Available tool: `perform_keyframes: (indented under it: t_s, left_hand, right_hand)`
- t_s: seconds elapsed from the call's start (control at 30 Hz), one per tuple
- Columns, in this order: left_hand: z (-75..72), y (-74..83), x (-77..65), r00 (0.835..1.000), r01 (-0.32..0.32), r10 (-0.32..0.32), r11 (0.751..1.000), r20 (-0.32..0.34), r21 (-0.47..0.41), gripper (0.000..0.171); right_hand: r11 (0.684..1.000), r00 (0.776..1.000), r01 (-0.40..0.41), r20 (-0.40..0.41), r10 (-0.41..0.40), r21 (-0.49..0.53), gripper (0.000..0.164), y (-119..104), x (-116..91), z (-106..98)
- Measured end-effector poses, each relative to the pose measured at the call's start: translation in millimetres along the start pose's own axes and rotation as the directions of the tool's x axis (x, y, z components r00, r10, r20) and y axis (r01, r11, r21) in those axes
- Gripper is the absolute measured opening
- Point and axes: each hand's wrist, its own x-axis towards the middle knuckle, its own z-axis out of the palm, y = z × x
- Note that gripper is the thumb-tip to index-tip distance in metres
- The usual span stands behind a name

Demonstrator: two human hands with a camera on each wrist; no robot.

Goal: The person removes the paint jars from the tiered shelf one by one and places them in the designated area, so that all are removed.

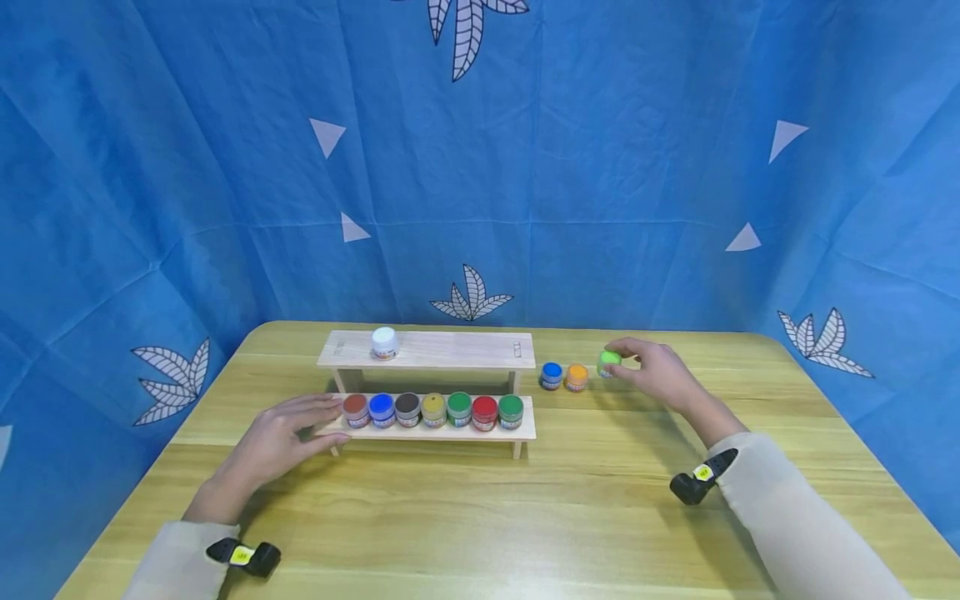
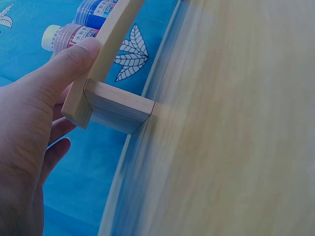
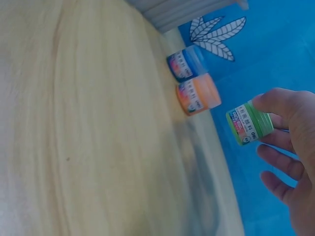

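My right hand (image 1: 660, 375) pinches a light green paint jar (image 1: 609, 363) between thumb and fingers. In the right wrist view the green jar (image 3: 249, 123) appears tilted against the blue cloth, its label facing the camera. Just left of it, a blue paint jar (image 1: 551, 376) and an orange paint jar (image 1: 577, 377) stand on the table. My left hand (image 1: 281, 437) grips the left end of the wooden stepped rack (image 1: 442, 434); its thumb lies on the lower shelf's front edge (image 2: 106, 54), other fingers partly hidden behind. A white paint jar (image 1: 385, 342) sits on the upper shelf.
Several paint jars line the lower shelf, from a brown-red one (image 1: 356, 410) at the left to a green one (image 1: 511, 411) at the right. The wooden table (image 1: 480, 517) ends at a blue patterned cloth (image 1: 615, 167) behind and at the sides.
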Motion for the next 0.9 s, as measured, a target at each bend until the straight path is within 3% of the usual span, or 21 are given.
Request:
perform_keyframes:
  t_s: [0.23,0.57,0.9]
  left_hand:
    - [-0.3,1.3,-2.1,0.999,0.029,-0.029,1.000,0.020,-0.004,0.047]
    - [0.2,1.5,-1.8,1.000,0.023,-0.023,1.000,0.020,-0.001,0.047]
    - [0.2,0.7,-1.4,0.999,0.027,-0.027,1.000,0.022,0.004,0.047]
  right_hand:
    - [0.999,0.999,0.035,0.020,-0.035,-0.001,0.045,8.8,-3.0,11.1]
    - [1.000,0.998,-0.015,0.053,0.014,0.014,0.043,14.3,-5.2,19.7]
    - [1.000,0.998,-0.002,0.068,0.000,0.021,0.042,16.7,-4.1,22.6]
